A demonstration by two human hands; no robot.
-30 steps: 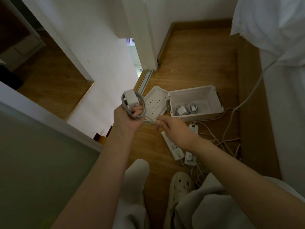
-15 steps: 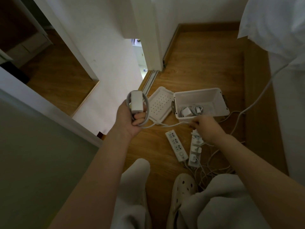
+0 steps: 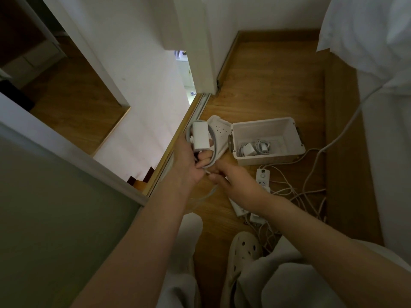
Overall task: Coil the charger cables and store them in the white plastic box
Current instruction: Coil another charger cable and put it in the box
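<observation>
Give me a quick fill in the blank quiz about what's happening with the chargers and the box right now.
1. The left hand holds a ____ with grey loops wound around it.
2. The right hand pinches the loose end of the ____.
3. The white box stands open on the ____.

Missing words: charger, cable, floor.

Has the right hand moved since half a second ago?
Yes. The right hand pulled back from the white plastic box, leftward to the left hand.
</observation>
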